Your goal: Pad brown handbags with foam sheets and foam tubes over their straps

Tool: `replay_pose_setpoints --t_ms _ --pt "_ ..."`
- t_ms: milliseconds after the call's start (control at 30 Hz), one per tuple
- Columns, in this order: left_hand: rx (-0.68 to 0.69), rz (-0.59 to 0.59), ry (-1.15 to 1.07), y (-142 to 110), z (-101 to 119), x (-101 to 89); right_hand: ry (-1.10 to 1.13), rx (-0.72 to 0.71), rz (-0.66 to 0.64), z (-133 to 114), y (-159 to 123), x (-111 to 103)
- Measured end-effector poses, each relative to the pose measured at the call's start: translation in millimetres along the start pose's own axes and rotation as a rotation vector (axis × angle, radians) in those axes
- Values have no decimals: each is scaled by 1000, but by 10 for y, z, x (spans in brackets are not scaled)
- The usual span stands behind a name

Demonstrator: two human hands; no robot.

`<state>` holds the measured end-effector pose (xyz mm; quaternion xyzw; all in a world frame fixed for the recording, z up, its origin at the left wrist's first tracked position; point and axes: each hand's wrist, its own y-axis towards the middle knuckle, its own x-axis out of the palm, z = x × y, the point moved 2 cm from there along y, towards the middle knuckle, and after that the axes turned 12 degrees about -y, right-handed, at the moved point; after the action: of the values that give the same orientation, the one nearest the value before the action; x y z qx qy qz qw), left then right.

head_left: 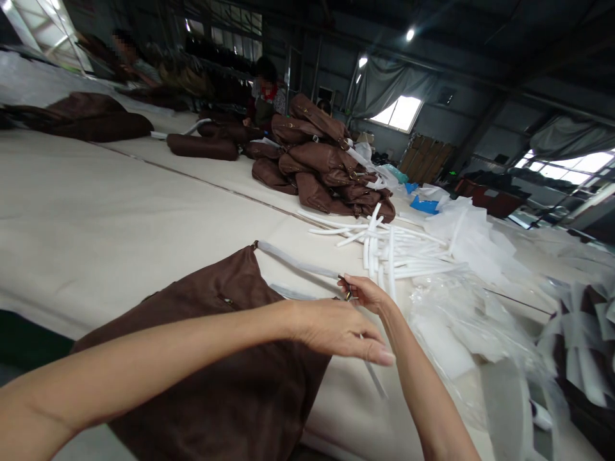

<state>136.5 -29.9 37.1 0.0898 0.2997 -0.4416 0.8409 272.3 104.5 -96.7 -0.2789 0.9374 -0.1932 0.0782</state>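
Stretched across the brown bag on a pale table, a worker's bare left arm ends in a palm-down left hand, its hold on the thin strip beneath unclear. Beyond, a raised right hand pinches the wrapped strap's dark end, near scattered white tubes and piled brown bags.

Dim workshop with bright windows

Brown bag, right hand on wrapped strap, bag pile
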Motion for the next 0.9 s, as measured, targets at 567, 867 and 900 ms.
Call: replay_pose_setpoints --t_ms 567,867,900 --pt "-276 422 480 -1253 -1002 1441 603 -30 311 360 -336 194" --pt "-326 382 551 -1706 -1269 552 915 -183 437 758 -629 518" --pt "-338 390 571 -1703 -1280 545 938 -189 453 780 -638 540"
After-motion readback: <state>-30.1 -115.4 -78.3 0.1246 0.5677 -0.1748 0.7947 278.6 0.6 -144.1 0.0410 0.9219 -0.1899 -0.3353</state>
